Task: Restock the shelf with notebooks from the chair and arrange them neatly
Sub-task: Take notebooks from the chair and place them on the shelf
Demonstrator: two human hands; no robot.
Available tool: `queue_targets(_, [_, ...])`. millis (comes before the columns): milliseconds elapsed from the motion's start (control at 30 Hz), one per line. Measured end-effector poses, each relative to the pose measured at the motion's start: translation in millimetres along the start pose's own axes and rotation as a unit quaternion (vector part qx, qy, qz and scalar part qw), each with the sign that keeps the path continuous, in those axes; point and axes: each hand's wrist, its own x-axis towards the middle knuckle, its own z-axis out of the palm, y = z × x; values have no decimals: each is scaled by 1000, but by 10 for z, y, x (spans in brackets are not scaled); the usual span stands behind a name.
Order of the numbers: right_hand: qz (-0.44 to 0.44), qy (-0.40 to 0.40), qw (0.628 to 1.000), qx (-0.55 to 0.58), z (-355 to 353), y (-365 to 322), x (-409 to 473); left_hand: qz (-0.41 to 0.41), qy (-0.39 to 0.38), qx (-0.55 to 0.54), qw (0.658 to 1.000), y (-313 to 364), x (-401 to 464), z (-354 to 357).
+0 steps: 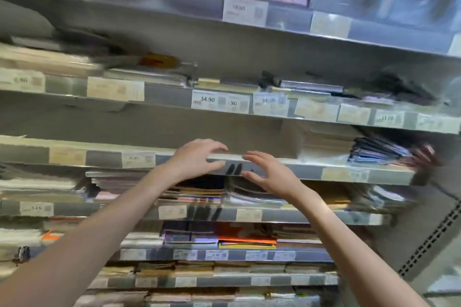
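Head view: both hands before the shelf edge [287,169].
Left hand [197,157]: fingers loosely spread, empty.
Right hand [269,172]: likewise.
Notebooks [321,142]: stacked right of hands; likely light, floppy; grip by spines.

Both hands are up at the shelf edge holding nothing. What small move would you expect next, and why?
Probably a reach down and away for more notebooks. The left hand and right hand hover open at the shelf edge, holding nothing. The stretch of shelf just behind them looks bare, while a pale stack sits further right. The chair is not in view.
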Motion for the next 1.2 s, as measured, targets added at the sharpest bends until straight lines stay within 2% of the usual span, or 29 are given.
queue_targets(300, [-28,97,995,6,-835,58,279,20,4,-6,1000,441,431,-815])
queue_targets(500, [-41,163,984,-59,-1284,151,377,60,96,23,993,709,687,-1177])
queue_targets(800, [-9,238,968,-83,-1726,655,461,53,55,12,997,899,1229,-1092])
queue_targets(967, [53,218,972,-66,-1837,994,508,24,-1,9,1000,984,1395,-986])
queue_targets(1200, [90,164,981,-51,-1806,1149,554,9,1,21,1000,979,1538,-911])
